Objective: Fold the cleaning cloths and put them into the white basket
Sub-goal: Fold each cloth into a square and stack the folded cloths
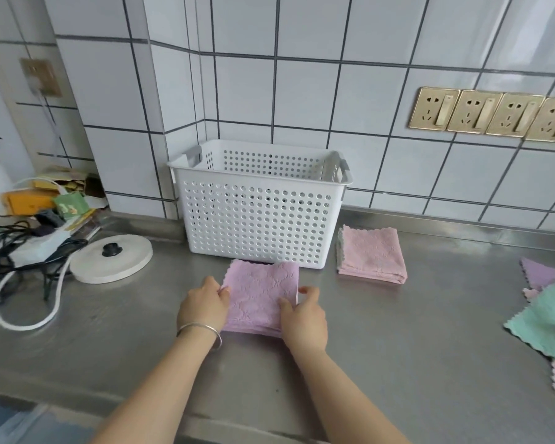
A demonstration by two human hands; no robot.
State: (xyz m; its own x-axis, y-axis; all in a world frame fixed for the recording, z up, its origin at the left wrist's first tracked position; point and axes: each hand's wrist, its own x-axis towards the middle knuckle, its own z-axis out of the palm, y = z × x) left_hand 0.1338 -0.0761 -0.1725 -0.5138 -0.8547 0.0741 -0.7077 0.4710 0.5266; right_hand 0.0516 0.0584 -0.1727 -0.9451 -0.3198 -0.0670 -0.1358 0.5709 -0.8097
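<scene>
The purple cloth (261, 296) lies folded on the steel counter (398, 347), just in front of the white basket (257, 216), its far edge touching the foot of the basket or almost so; the left hand (202, 307) holds the left edge of the cloth, with thumb and fingertips curled and pinching the fabric; the right hand (303, 318) holds the right edge, its thumb lying on top of the cloth and its fingers (311, 291) bent around the side, so it pinches this edge too; between the two sets of fingers the cloth is flat and square. A bracelet (202, 331) sits on the left wrist. Beyond the right fingers and to their right, a folded pink cloth (370, 254) rests beside the basket, close to its right corner; much further to the right of the right fingers lie unfolded cloths (551, 318), green, purple and pink, overlapping each other at the edge of the view. To the left of the left fingers, well apart, stands a round white lid (111, 257) with a black knob, and behind it a heap of cables (23, 248).
</scene>
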